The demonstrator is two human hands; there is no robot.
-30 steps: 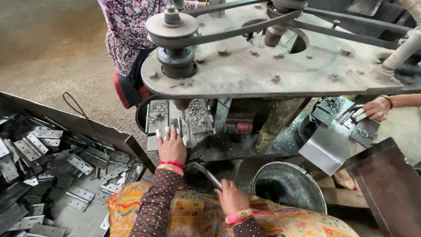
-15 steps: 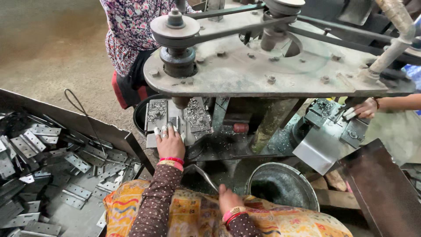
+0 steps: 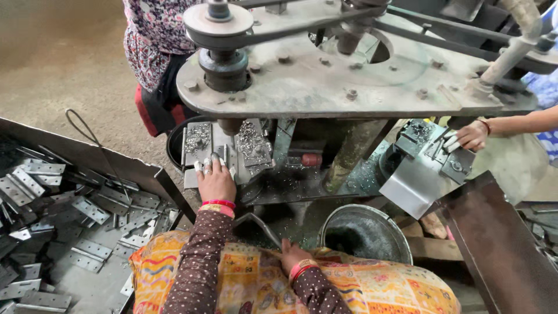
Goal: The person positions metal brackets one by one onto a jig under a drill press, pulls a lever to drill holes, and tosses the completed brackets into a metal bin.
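Head view, looking down at a worn metal drilling machine [image 3: 349, 87] with a belt pulley [image 3: 218, 23] on top. The person's left hand [image 3: 216, 181] lies palm down, fingers spread flat, pressing a small metal hinge plate [image 3: 200, 168] against the machine's work bed [image 3: 232, 145], which is strewn with bright metal shavings. The right hand [image 3: 293, 254] sits lower, near the lap, fingers curled shut around the end of a bent metal lever [image 3: 258, 224]. Both wrists wear red bangles. To the left, a dark sheet-metal tray [image 3: 87, 157] holds a heap of grey hinge plates [image 3: 75, 232]. A steel bucket [image 3: 365, 232] stands just right of the right hand. At far right, a co-worker's hand [image 3: 472, 136] touches metal parts on another fixture [image 3: 430, 151]. Another person in patterned clothing [image 3: 157, 35] stands behind the machine.
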